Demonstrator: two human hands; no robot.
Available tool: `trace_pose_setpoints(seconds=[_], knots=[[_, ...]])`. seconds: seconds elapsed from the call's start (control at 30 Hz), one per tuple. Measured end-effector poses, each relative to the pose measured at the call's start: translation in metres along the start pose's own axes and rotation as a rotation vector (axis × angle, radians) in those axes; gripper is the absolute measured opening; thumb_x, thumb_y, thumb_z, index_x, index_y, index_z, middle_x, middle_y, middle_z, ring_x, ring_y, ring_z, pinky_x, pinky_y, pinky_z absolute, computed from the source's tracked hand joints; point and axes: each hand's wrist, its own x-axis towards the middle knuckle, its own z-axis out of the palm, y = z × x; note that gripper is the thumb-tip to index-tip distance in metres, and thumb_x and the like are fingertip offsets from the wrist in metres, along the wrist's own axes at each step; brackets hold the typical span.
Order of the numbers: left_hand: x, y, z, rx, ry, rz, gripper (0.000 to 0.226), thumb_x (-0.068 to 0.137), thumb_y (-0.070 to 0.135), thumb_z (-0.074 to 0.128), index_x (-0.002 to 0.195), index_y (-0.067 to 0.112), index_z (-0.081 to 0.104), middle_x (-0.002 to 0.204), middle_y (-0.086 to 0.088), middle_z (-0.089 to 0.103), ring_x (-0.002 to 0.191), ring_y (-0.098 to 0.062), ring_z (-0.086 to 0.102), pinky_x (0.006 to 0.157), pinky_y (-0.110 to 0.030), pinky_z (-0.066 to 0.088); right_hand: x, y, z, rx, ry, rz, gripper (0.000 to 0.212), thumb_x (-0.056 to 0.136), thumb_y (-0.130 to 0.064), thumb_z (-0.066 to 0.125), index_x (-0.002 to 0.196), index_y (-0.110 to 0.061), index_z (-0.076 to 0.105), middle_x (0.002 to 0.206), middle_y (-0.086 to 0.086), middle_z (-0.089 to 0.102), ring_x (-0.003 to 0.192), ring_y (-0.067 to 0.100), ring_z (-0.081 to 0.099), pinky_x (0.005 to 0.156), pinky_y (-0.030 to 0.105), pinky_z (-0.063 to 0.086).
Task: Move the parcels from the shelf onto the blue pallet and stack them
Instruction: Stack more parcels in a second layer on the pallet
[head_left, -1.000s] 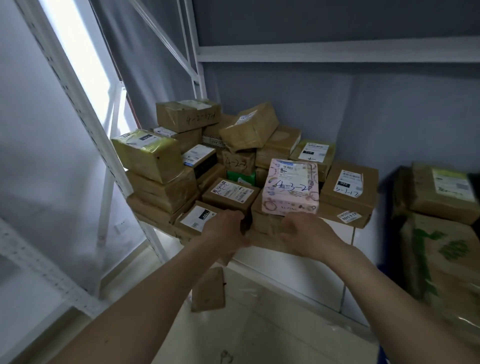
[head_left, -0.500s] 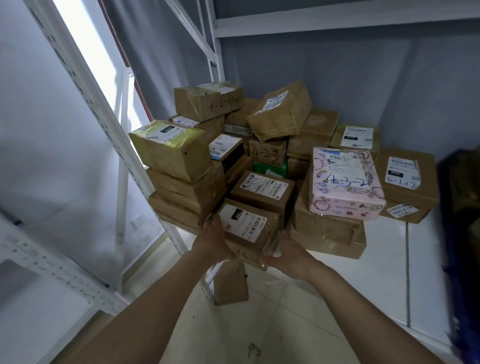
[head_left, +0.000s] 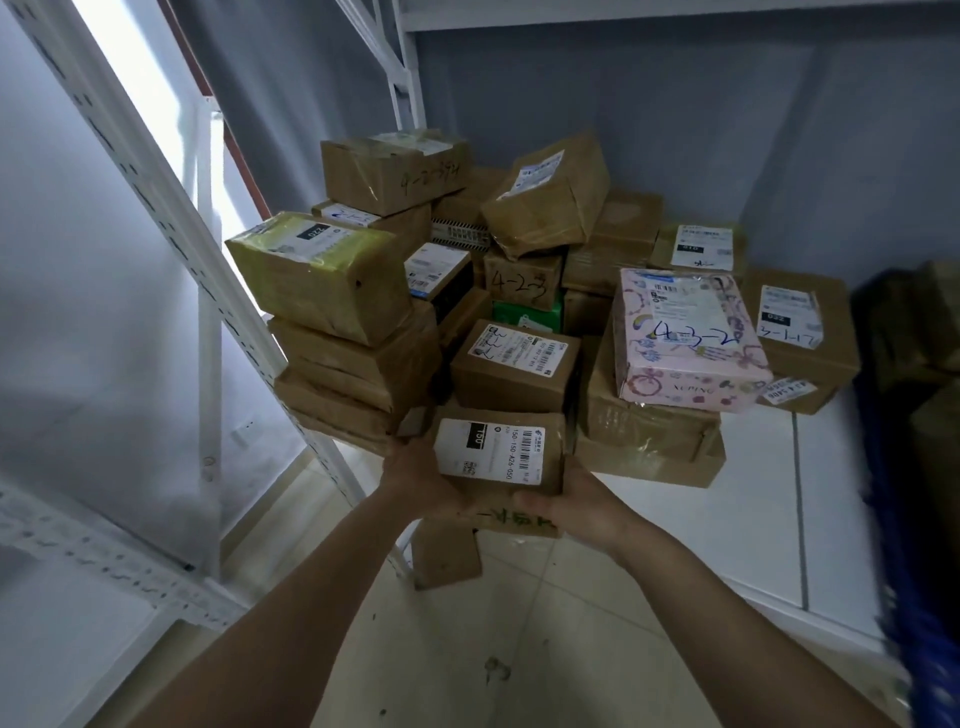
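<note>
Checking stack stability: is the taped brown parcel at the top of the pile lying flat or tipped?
Tipped. The taped brown parcel leans at an angle on the boxes beneath, its label end raised.

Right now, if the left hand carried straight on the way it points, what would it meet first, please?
Probably the stack of flat brown parcels at the shelf's left front; the left hand, gripping the labelled parcel, points up toward it. Depth is unclear.

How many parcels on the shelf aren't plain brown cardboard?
3: a pink box on the right stack, a yellow-wrapped parcel on the left stack, a green box mid-pile. Others may be hidden.
</note>
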Motion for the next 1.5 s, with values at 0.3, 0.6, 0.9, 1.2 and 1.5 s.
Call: trace_pose_setpoints(seconds=[0.3,0.6,0.9,1.2,1.5], knots=[[-0.044,0.005,0.01,0.126,-0.274,0.099,0.089,0.05,0.03,0.091,0.124,0.013,0.043,0.113,0.004,0.051,0.116,-0.02,0.051,0.098,-0.032,0.049,-0.055,0.007,-0.026,-0.115,-0.056,0.067,0.056,0.084,-0.032,0.067,0.137,-0.026,0.05,0.131,-0.007,0.057,0.118,0.009,0.054,0.105,0.028,0.041],[-0.111,0.077,0.056,0.156,-0.49,0.244,0.053,0.067,0.03,0.086,0.107,0.015,0.055,0.089,0.001,0.064,0.079,-0.012,0.066,0.071,-0.022,0.058,-0.153,0.036,-0.098,-0.147,0.151,0.169,0.078,0.067,-0.051,0.072,0.131,-0.017,0.043,0.123,-0.008,0.058,0.113,0.012,0.055,0.098,0.03,0.047],[-0.162,0.16,0.12,-0.052,-0.521,0.48,0.067,0.065,0.038,0.086,0.123,0.029,0.055,0.109,0.006,0.064,0.095,-0.012,0.064,0.068,-0.022,0.055,-0.248,0.081,-0.165,0.007,0.438,0.084,0.067,0.078,-0.037,0.072,0.133,-0.023,0.037,0.128,-0.007,0.051,0.118,0.013,0.05,0.104,0.037,0.043],[-0.168,0.227,0.14,-0.137,-0.466,0.55,0.076,0.053,0.049,0.086,0.115,0.015,0.06,0.102,-0.002,0.071,0.089,-0.017,0.069,0.071,-0.03,0.059,-0.272,0.092,-0.216,0.123,0.604,-0.051,0.066,0.08,-0.028,0.073,0.137,-0.027,0.039,0.129,-0.006,0.055,0.121,0.013,0.051,0.106,0.04,0.042],[-0.132,0.298,0.155,-0.084,-0.416,0.622,0.07,0.068,0.045,0.081,0.122,0.018,0.046,0.116,0.006,0.06,0.104,-0.015,0.061,0.089,-0.037,0.053,-0.251,0.088,-0.263,0.157,0.853,-0.041,0.072,0.081,-0.032,0.072,0.141,-0.027,0.034,0.136,-0.003,0.05,0.129,0.016,0.045,0.109,0.045,0.038]])
